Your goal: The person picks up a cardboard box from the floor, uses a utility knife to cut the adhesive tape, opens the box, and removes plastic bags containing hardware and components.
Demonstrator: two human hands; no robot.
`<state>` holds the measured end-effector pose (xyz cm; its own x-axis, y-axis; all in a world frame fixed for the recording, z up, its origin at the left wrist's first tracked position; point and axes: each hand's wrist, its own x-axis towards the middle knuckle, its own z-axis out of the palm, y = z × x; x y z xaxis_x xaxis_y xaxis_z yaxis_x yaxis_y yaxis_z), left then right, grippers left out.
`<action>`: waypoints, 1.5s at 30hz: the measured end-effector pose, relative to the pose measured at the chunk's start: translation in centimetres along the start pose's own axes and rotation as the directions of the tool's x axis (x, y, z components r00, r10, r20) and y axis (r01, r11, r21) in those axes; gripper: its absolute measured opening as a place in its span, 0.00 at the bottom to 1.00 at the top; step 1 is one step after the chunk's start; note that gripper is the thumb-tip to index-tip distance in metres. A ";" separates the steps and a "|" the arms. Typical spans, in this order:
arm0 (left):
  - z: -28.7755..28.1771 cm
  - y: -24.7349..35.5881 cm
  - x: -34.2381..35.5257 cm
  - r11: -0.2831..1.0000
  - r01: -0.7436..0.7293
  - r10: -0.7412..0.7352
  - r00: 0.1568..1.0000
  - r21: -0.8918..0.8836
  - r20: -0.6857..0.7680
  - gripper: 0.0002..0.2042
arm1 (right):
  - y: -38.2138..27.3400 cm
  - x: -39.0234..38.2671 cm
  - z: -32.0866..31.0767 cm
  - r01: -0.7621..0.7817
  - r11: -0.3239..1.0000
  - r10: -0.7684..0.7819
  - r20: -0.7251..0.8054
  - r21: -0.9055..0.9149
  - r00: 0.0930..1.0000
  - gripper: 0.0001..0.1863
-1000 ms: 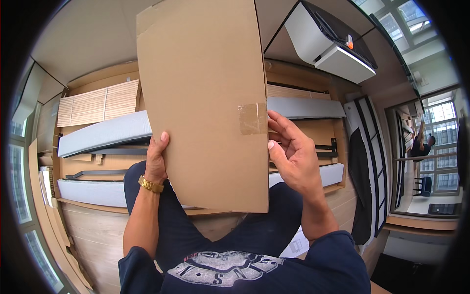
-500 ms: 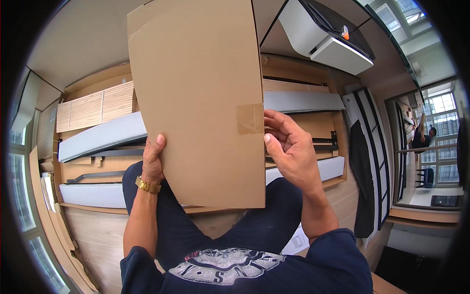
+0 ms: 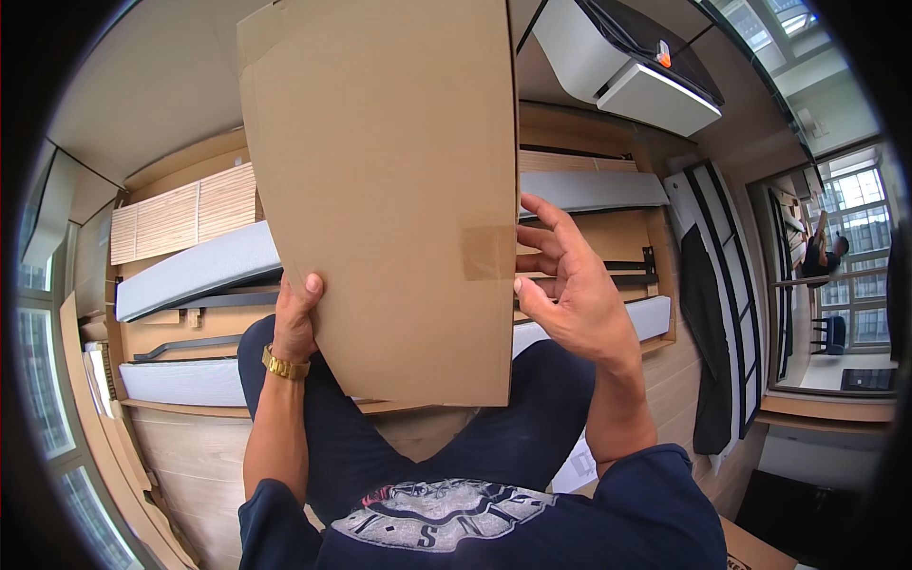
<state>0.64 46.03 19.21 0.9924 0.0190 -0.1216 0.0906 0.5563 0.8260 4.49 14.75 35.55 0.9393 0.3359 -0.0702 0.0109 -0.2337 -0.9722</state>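
Left hand (image 3: 296,318) pinches box (image 3: 380,171) at its 8 o'clock edge, thumb in front; right hand (image 3: 578,299), at 4, has spread its fingers wider. Tape (image 3: 486,253) beside it unchanged: edge apparently still sealed. Box held ahead, 12 o'clock.

Navy shirt (image 3: 503,553): dark letters (image 3: 427,537) on pale curved band (image 3: 458,538) | brown cardboard (image 3: 753,548), lower right: dark lettering (image 3: 737,563), cut off
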 end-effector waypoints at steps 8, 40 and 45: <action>0.9 -0.6 -0.7 1.000 -0.009 0.008 0.996 -0.012 -0.087 0.26 | 0.3 -0.5 -1.0 -0.063 0.991 0.049 0.118 0.120 0.992 0.40; 1.6 3.6 -7.9 0.887 -0.082 0.045 0.995 -0.455 -0.092 0.28 | 8.1 35.2 -45.6 -0.481 0.470 -0.274 -0.641 -0.740 0.717 0.29; 1.3 3.9 -8.2 0.879 -0.130 0.095 0.991 -0.459 -0.098 0.27 | 11.8 37.1 -44.5 -0.596 0.628 -0.269 -0.858 -0.501 0.438 0.24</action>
<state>-7.02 46.94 24.20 0.9835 0.1532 -0.0957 -0.0875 0.8677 0.4893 54.75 -16.17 31.40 0.7024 -0.5730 0.4224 -0.3811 -0.8039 -0.4567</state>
